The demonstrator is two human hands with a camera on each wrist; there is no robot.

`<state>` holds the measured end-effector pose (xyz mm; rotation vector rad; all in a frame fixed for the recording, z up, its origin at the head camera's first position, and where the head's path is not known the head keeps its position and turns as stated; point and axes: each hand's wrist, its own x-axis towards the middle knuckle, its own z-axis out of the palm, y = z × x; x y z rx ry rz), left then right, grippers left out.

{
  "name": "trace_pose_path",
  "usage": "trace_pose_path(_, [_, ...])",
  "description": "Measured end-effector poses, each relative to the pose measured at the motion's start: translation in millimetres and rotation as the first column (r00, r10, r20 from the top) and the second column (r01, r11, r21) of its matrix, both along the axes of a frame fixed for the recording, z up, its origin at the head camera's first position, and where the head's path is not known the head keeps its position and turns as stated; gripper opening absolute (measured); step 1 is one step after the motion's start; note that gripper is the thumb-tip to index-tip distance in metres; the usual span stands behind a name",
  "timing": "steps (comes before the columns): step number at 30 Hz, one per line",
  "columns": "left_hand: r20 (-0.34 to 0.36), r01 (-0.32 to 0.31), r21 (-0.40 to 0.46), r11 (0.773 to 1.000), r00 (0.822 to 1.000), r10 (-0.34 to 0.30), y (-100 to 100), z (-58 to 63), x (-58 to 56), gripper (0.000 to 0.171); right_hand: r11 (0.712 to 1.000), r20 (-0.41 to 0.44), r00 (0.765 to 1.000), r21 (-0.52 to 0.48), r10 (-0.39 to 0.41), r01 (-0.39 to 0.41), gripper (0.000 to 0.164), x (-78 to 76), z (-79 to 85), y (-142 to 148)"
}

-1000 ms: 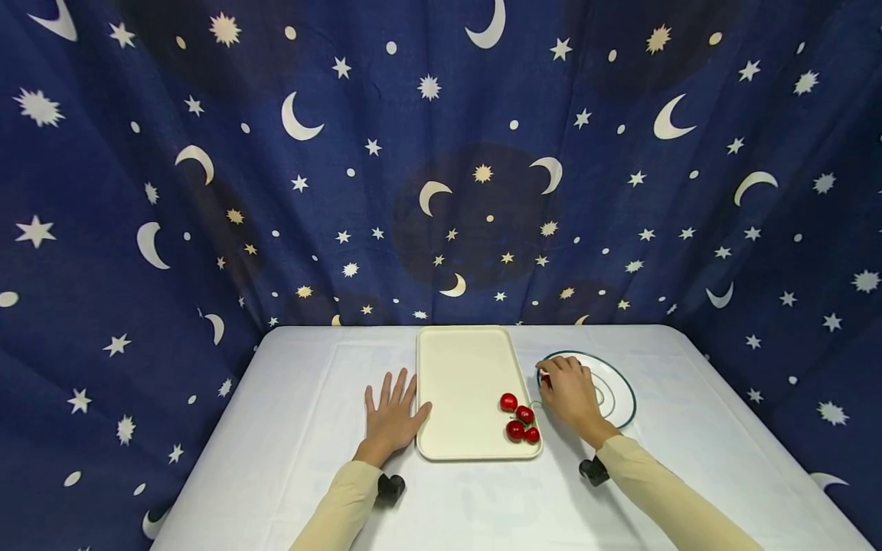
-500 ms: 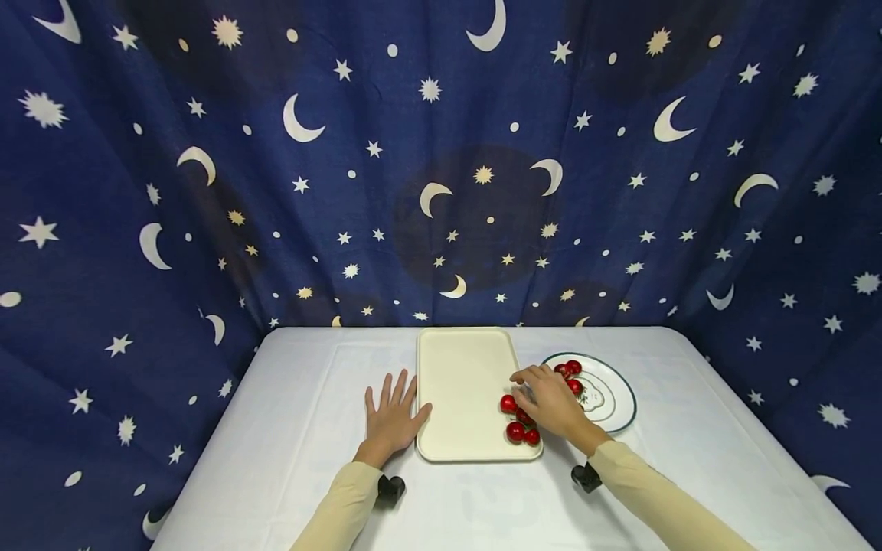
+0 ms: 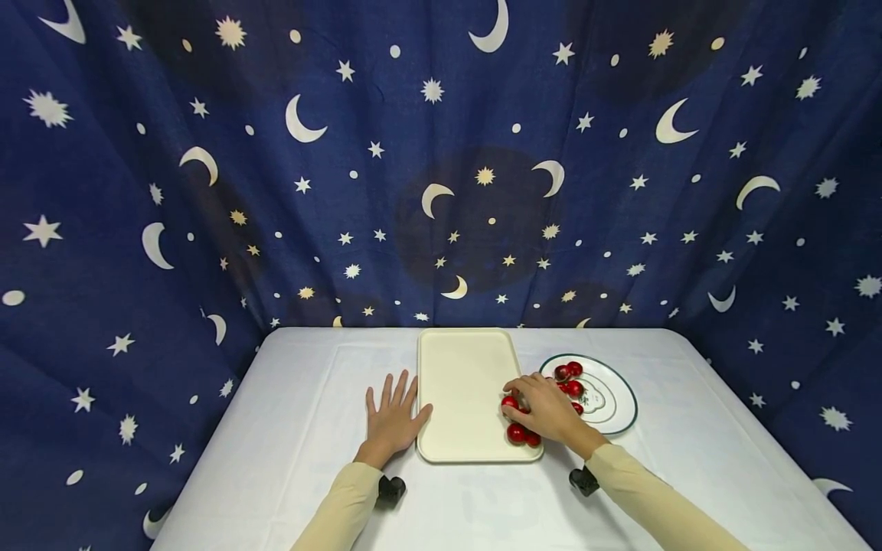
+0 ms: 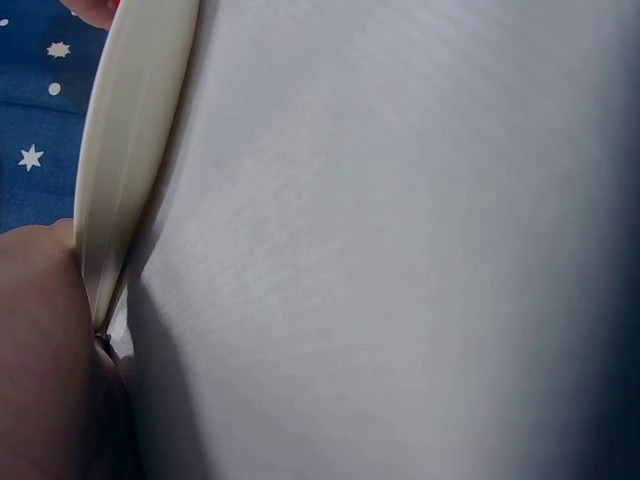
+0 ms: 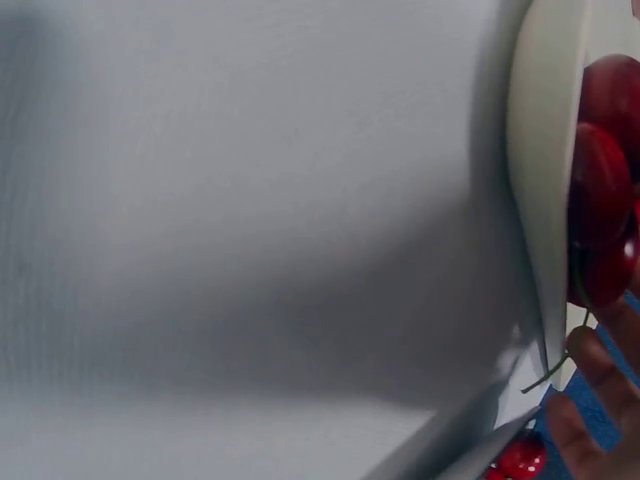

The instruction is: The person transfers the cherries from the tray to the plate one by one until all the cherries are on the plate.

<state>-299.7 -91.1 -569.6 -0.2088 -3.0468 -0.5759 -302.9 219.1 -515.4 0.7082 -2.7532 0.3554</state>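
My left hand (image 3: 393,421) lies flat with spread fingers on the cloth, its thumb at the left rim of the cream tray (image 3: 462,383); in the left wrist view its skin (image 4: 40,330) shows beside the tray wall (image 4: 140,110). Over the tray's near right corner, my right hand (image 3: 547,409) reaches in from the right, thumb and forefinger on either side of a red cherry (image 3: 509,402). Another cherry (image 3: 516,434) sits just below the thumb. In the right wrist view several cherries (image 5: 600,185) fill the tray corner, a green stem (image 5: 545,380) hangs over the rim, and loosely spread fingers (image 5: 600,370) show behind.
A white plate (image 3: 623,402) with a dark green rim stands right of the tray, several cherries (image 3: 575,389) on its left side. White cloth (image 3: 475,505) covers the table. A blue curtain (image 3: 386,229) with moons and stars hangs behind and at both sides.
My right hand has moved left from the plate to the tray's cherries, uncovering the cherries on the plate, then lowered its thumb and forefinger around one. The left hand has stayed put.
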Motion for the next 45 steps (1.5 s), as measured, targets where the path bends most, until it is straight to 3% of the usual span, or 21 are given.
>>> trace_pose_path(11, [0.017, 0.004, 0.007, 1.000, 1.000, -0.004, 2, 2.2, -0.2, 0.075, 1.000, -0.013, 1.000, 0.004, 0.004, -0.004, 0.027, -0.8, -1.3, 1])
trace_pose_path(21, [0.018, 0.002, -0.002, 1.000, 1.000, -0.002, 2, 6.1, -1.4, 0.075, 0.999, -0.107, 0.994, -0.038, -0.015, 0.011, 0.028, -3.8, 6.0, 3])
trace_pose_path(33, [0.015, 0.001, 0.017, 1.000, 1.000, -0.001, 3, 7.6, 0.4, 0.074, 0.990, -0.115, 0.988, -0.111, -0.101, 0.088, 0.028, -4.8, 10.6, 15])
trace_pose_path(45, [0.020, 0.002, 0.060, 0.998, 1.000, -0.003, 1, 9.2, 4.1, 0.074, 0.978, -0.137, 0.971, -0.107, -0.196, 0.182, 0.030, -4.3, 1.7, 31])
